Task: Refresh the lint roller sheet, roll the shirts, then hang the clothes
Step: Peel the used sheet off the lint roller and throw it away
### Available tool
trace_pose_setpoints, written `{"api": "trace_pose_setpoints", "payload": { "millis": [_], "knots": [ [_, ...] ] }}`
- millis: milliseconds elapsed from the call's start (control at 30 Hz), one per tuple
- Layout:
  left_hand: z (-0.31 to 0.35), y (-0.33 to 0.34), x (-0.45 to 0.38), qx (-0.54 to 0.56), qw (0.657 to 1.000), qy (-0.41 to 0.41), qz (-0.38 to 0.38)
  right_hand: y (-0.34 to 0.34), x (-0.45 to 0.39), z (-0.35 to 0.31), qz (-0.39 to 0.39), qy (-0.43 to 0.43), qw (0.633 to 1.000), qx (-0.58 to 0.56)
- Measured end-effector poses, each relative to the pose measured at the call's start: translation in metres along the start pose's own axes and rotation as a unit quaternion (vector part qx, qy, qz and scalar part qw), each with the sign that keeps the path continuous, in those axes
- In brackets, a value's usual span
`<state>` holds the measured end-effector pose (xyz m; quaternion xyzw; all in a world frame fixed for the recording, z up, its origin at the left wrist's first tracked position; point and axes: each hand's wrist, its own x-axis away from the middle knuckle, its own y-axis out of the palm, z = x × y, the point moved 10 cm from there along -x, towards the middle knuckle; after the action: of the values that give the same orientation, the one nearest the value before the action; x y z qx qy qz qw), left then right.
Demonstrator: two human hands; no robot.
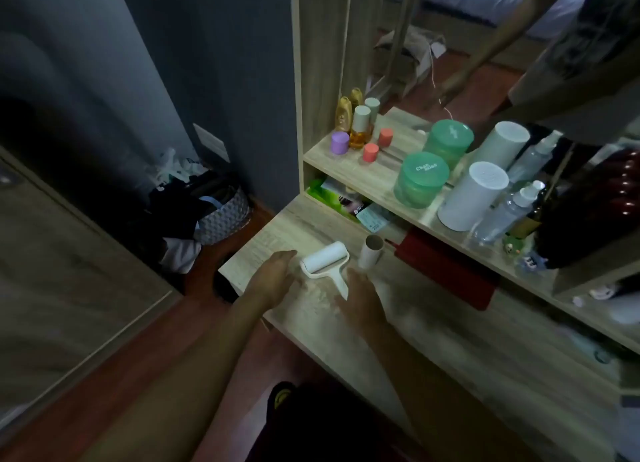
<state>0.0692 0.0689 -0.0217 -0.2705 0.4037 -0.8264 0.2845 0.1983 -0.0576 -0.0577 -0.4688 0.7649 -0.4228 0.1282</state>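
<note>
Lint roller [325, 261] lies on desk [433, 326] between both hands; left hand [273, 277] open; right hand [360, 297] open, empty.

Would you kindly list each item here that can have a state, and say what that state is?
lint roller: lying flat on the desk, not held
cardboard tube: upright beside the roller, bare
left hand: open, next to the roller's drum
right hand: open, at the roller's handle
green jar: lid on
spray bottle: upright, capped
laundry basket: full, clothes spilling over

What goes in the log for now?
stage: start | left hand: open, by roller | right hand: open, at handle | roller: on desk
</note>
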Motion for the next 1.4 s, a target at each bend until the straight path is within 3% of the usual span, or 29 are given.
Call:
{"api": "trace_pose_setpoints", "payload": {
  "millis": [467, 600, 733, 833, 1000, 1133, 1400],
  "knots": [
    [-0.025, 0.022, -0.048, 0.042, 0.997, -0.035, -0.059, 0.024, -0.015, 0.013, -0.049, 0.080, 0.994, 0.060],
    [-0.031, 0.033, -0.056, 0.113, 0.992, -0.034, -0.052, 0.029, -0.024, 0.010, -0.060, 0.075, 0.992, 0.077],
    [-0.043, 0.034, -0.058, 0.165, 0.984, -0.062, -0.040, 0.034, -0.027, 0.010, -0.057, 0.079, 0.994, 0.053],
    [-0.054, 0.034, -0.061, 0.175, 0.980, -0.078, -0.053, 0.037, -0.031, 0.007, -0.066, 0.109, 0.990, -0.062],
    [-0.052, 0.035, -0.063, 0.179, 0.981, -0.057, -0.056, 0.020, -0.056, -0.007, 0.015, 0.125, 0.971, -0.204],
    [-0.050, 0.033, -0.064, 0.182, 0.981, -0.046, -0.046, 0.010, -0.068, -0.007, 0.056, 0.122, 0.972, -0.194],
    [-0.043, 0.033, -0.062, 0.143, 0.988, -0.011, -0.056, 0.013, -0.080, -0.005, 0.066, 0.095, 0.979, -0.169]
  ]
}}
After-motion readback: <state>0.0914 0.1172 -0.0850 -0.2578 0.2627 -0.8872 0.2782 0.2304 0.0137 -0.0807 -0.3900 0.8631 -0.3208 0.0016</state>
